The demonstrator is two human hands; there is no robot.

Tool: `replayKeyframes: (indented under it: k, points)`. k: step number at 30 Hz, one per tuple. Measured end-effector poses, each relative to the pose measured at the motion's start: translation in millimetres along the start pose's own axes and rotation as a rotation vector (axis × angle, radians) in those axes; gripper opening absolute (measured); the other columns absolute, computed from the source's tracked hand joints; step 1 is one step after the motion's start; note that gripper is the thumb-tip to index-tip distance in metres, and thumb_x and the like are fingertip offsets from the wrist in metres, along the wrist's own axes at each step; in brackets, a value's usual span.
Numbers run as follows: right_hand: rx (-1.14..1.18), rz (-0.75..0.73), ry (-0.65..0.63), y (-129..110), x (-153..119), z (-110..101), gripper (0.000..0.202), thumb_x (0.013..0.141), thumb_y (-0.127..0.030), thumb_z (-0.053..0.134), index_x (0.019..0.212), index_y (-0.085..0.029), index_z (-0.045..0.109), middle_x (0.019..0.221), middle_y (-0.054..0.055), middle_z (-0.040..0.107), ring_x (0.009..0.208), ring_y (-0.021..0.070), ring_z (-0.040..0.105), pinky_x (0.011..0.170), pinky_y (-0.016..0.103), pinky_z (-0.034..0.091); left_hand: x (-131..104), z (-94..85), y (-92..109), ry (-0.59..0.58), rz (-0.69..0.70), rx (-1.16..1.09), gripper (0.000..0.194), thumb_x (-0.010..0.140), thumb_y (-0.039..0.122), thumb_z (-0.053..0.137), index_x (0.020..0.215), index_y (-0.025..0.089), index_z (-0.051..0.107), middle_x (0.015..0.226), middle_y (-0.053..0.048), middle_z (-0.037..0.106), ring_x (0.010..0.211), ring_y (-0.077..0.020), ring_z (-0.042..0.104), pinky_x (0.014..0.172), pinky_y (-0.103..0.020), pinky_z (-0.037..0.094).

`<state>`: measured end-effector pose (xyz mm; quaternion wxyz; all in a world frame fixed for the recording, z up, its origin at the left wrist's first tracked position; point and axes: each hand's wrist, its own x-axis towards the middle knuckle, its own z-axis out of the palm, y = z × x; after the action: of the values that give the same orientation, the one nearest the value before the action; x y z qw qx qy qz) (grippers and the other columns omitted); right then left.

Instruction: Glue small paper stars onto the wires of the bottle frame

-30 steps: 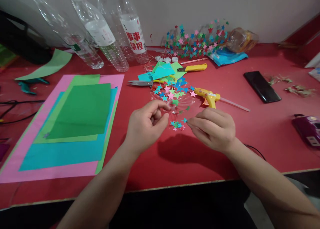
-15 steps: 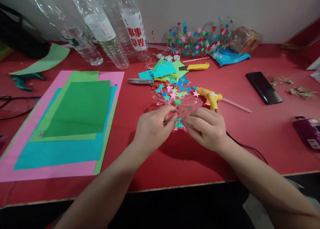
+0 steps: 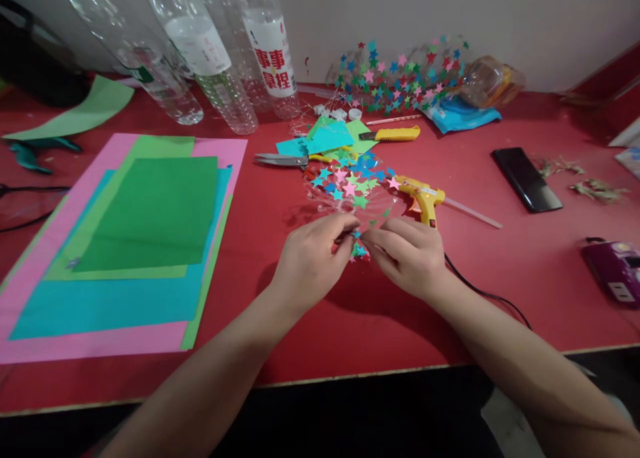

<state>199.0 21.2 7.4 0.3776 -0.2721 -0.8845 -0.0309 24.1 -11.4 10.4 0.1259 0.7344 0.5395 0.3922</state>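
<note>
This is a craft corner, laid out on a red table (image 3: 320,338) against a plain grey wall (image 3: 320,11); a stack of coloured paper sheets (image 3: 150,211), a yellow glue gun (image 3: 424,195), scissors (image 3: 285,160) and a yellow cutter (image 3: 399,134) mark it as a place for handwork; so do the small paper stars (image 3: 349,189) scattered in the middle and the clear plastic bottles (image 3: 197,48) standing at the back; the edges are dim, so whether this is a home or a workshop is hard to say.
</note>
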Motion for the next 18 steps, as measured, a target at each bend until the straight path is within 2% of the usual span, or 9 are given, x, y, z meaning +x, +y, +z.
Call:
replayKeyframes:
  k: [5,18]
  points:
    - [0.009,-0.006,-0.010,-0.9,0.0,0.3,0.014,0.091,-0.013,0.053,0.084,-0.018,0.064,0.058,-0.003,0.055,0.051,0.0092,0.048,0.051,0.023,0.036,0.1,-0.2,1.0,0.009,-0.004,-0.035,0.019,0.081,0.008,0.058,0.093,0.019,0.067,0.090,-0.002,0.076,0.079,-0.0164,0.071,0.071,-0.025,0.054]
    - [0.049,0.095,-0.002,-0.3,-2.0,2.7,0.015,0.093,-0.018,0.052,0.084,-0.019,0.063,0.061,-0.001,0.061,0.051,0.0090,0.053,0.052,0.022,0.041,-2.7,1.0,5.2,0.025,0.010,-0.052,0.014,0.084,0.012,0.060,0.094,0.020,0.067,0.089,-0.002,0.076,0.078,-0.0159,0.071,0.071,-0.025,0.054]
